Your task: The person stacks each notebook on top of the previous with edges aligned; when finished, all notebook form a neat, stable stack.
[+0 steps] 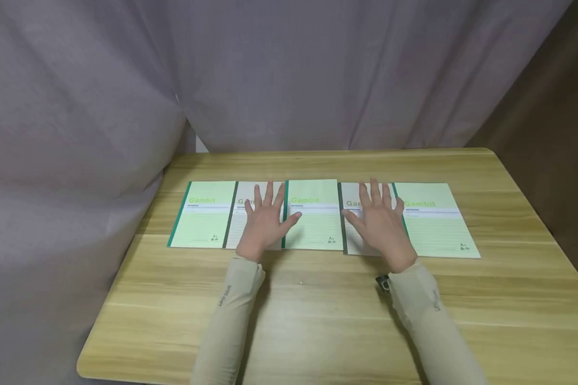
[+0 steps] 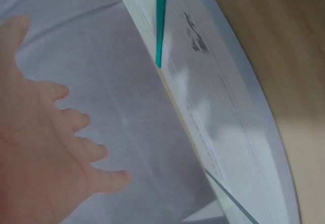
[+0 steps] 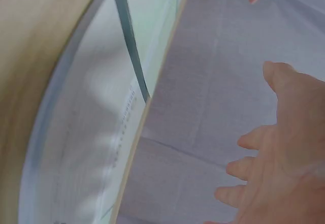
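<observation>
My left hand (image 1: 266,222) and right hand (image 1: 380,224) lie flat, fingers spread, either side of the middle notebook (image 1: 313,214), on its grey neighbours.

The head view looks forward and down over the wooden table (image 1: 318,321) from its near edge. Both wrist views sit close above that table, facing the curtain (image 1: 289,69) beyond it.

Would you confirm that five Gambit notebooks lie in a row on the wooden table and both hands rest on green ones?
Not quite: in the head view the left hand and right hand rest on the two grey notebooks, not green ones. Five notebooks do lie in a row on the wooden table.
</observation>
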`<state>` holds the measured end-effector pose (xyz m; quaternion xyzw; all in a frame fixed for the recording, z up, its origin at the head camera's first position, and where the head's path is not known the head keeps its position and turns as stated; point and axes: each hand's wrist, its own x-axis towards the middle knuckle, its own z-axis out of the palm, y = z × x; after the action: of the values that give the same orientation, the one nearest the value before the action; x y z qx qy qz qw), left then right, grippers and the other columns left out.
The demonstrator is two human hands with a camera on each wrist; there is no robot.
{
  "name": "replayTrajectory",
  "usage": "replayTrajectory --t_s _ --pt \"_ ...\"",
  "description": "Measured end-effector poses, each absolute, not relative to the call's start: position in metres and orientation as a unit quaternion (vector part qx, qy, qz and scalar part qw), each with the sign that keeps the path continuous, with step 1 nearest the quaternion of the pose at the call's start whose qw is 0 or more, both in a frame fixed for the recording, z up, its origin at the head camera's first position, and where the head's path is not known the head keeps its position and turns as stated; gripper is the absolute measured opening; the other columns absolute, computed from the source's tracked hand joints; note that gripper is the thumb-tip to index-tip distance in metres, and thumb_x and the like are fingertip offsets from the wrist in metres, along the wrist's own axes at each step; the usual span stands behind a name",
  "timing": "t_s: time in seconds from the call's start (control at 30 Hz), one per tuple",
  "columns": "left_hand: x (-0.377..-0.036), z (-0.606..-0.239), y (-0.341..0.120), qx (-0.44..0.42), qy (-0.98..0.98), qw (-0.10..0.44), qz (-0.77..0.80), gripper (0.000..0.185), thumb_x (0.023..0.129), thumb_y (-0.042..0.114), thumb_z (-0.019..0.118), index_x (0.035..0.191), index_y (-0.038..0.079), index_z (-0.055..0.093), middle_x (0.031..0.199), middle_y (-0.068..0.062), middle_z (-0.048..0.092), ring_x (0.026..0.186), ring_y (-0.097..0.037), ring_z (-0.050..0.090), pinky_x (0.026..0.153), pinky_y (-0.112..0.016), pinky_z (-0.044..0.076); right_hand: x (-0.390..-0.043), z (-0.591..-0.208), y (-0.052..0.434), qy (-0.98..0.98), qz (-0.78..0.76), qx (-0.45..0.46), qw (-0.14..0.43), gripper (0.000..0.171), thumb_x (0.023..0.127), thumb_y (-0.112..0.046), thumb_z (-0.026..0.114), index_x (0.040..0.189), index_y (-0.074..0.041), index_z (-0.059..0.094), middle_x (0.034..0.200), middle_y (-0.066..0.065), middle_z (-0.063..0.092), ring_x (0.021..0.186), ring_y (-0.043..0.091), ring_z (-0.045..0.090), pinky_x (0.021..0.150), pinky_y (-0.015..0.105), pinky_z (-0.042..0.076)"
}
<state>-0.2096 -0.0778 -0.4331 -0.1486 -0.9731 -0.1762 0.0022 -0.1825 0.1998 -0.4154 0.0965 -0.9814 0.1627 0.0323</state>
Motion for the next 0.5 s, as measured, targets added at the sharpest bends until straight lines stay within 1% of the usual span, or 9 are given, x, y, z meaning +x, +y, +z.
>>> replayTrajectory --t_s 0.17,0.23,0.37,0.5 --pt "-0.211 -0.432 -0.065 -0.160 -0.971 0.007 -0.177 0.089 0.099 0.065 0.042 0.163 0.012 0.012 0.169 -0.014 0.004 0.151 -0.046 0.000 0.114 -0.071 0.011 -0.183 -0.410 0.208 -0.979 0.172 0.087 0.061 0.082 0.104 -0.054 0.044 0.158 0.003 0.020 0.163 0.030 0.009 0.148 0.054 0.006 0.106 0.079 0.009" --pt "-0.211 -0.433 -0.060 -0.166 -0.970 0.005 -0.179 0.090 0.099 0.065 0.042 0.163 0.010 0.009 0.169 -0.013 0.002 0.152 -0.045 -0.001 0.115 -0.069 0.011 -0.181 -0.409 0.212 -0.979 0.174 0.081 0.072 0.082 0.103 -0.053 0.045 0.158 0.004 0.021 0.163 0.031 0.011 0.148 0.054 0.008 0.106 0.079 0.010" --pt "-0.213 -0.435 -0.048 -0.186 -0.964 0.011 -0.191 0.093 0.099 0.063 0.044 0.162 0.006 0.009 0.169 -0.014 0.002 0.152 -0.042 -0.002 0.116 -0.067 0.013 -0.177 -0.409 0.223 -0.977 0.177 0.065 0.096 0.082 0.103 -0.053 0.046 0.157 0.006 0.023 0.162 0.033 0.014 0.147 0.054 0.011 0.106 0.078 0.014" --pt "-0.216 -0.440 -0.035 -0.199 -0.962 0.022 -0.187 0.093 0.099 0.064 0.045 0.162 0.006 0.011 0.168 -0.015 0.007 0.152 -0.042 -0.001 0.115 -0.068 0.017 -0.171 -0.409 0.236 -0.975 0.183 0.051 0.113 0.081 0.103 -0.052 0.046 0.156 0.006 0.025 0.161 0.033 0.016 0.146 0.054 0.014 0.105 0.078 0.016"
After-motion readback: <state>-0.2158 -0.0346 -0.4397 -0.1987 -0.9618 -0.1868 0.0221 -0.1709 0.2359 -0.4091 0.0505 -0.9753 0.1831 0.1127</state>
